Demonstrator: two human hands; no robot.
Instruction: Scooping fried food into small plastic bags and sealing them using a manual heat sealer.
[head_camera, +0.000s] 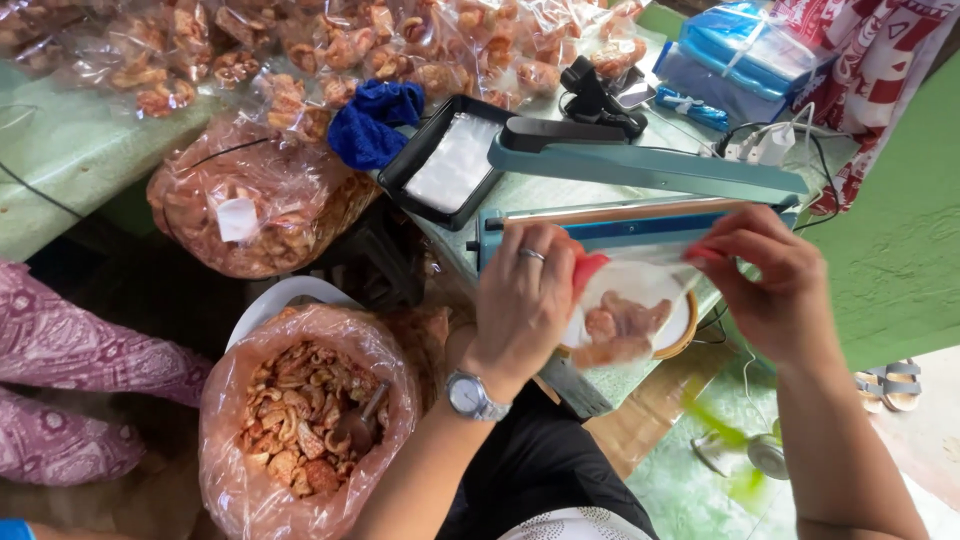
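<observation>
My left hand (522, 300) and my right hand (770, 285) stretch a small clear bag of fried snacks (625, 318) between them, each pinching one top corner with thumb against bent fingers. The bag hangs at the front edge of the blue heat sealer (640, 222), whose arm stands raised at about 12 o'clock from the bag. At 8 o'clock from my left hand sits a big open sack of the same snacks (300, 420) with a scoop (358, 425) in it. A black tray of empty bags (450, 160) lies at 11 o'clock, a blue cloth (375, 120) beyond it.
</observation>
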